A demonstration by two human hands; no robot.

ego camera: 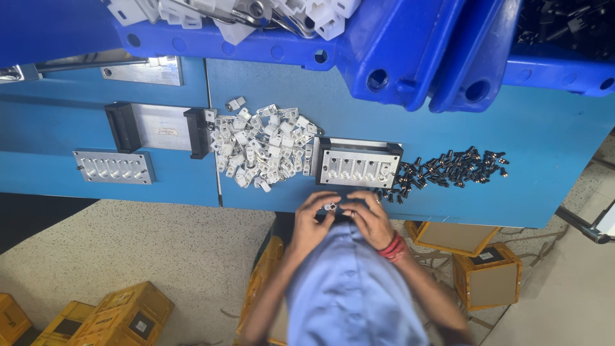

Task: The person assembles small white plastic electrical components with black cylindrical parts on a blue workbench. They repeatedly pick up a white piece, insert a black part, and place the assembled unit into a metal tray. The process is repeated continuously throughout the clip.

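My left hand and my right hand meet at the near edge of the blue table. Together their fingertips pinch a small white clip. A red band circles my right wrist. Just beyond the hands lies a metal jig with a row of round sockets and black end pieces. To its left spreads a pile of white clips, and to its right a pile of small dark pins. I cannot tell whether a pin is also in my fingers.
A second socketed metal jig and a flat plate with black ends lie at the left. Blue bins with white and dark parts line the far side. Yellow crates and cardboard boxes stand on the floor.
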